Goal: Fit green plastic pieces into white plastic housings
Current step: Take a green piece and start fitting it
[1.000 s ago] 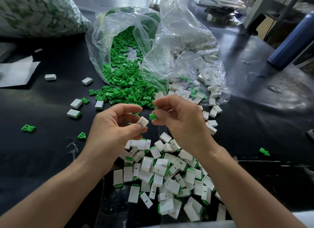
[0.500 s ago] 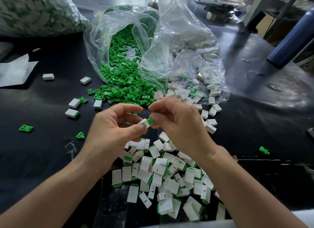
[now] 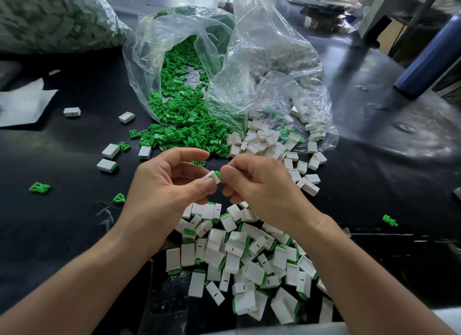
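A worker's left hand [image 3: 169,185] pinches a small white rectangular plastic housing [image 3: 212,178] between thumb and forefinger. The right hand [image 3: 259,187] pinches a small green plastic piece [image 3: 218,174] and holds it at the housing's open end, the two parts touching; how deep the green sits cannot be told. Just below the grip lies a heap of finished white housings with green ends [image 3: 239,254]. Beyond the grip sits a clear plastic bag spilling loose green pieces [image 3: 154,60], and beside it to the right a second clear bag of empty white housings [image 3: 274,60], all on a black tabletop [image 3: 74,210]. Both parts look light, stiff and smooth, so they could easily slip from the fingers. The housing is best taken by its broad flat faces, clear of the mouth, and the green piece by its outer end.
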A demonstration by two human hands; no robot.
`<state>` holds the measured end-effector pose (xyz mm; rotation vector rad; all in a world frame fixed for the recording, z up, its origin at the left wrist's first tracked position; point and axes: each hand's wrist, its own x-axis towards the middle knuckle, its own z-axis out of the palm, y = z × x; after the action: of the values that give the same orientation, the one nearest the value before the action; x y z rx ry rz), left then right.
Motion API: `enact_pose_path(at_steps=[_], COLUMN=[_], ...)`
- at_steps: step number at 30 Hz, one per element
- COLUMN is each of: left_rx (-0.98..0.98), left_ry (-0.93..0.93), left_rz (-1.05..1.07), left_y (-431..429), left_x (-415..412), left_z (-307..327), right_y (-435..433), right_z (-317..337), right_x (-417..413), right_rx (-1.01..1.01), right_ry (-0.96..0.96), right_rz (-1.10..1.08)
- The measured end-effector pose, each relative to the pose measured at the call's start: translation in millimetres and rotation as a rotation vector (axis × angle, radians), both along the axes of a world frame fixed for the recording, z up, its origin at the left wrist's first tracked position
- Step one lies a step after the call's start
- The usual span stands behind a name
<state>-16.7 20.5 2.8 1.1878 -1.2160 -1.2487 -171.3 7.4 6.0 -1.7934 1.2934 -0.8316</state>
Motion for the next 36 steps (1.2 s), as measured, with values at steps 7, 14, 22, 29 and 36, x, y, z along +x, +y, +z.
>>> enact_pose_path(at_steps=[7, 14, 22, 29, 36], left_rx=[0.006, -0.006, -0.145, -0.126, -0.061], left_ry=[0.016, 0.039, -0.140, -0.083, 0.129], left_rz=[0.002, -0.033, -0.103, -0.102, -0.093], left_y=[-0.3, -0.4, 4.2, 0.7, -1.0], left_x=[0.3, 2.2, 4.2, 2.6, 1.4], left_z=[0.3, 1.4, 5.2, 7.1, 5.2], right_y=[2.1, 5.3, 8.3, 7.7, 5.2], right_z=[0.3, 6.0, 15.0, 12.8, 14.4], right_x=[2.6, 0.8, -2.1, -1.8, -1.4], right_rx=[-0.012, -0.065, -0.219, -0.154, 0.265], right_ry=[0.066, 0.139, 0.414, 0.320, -0.144], right_rz=[0.040, 0.098, 0.230, 0.192, 0.053])
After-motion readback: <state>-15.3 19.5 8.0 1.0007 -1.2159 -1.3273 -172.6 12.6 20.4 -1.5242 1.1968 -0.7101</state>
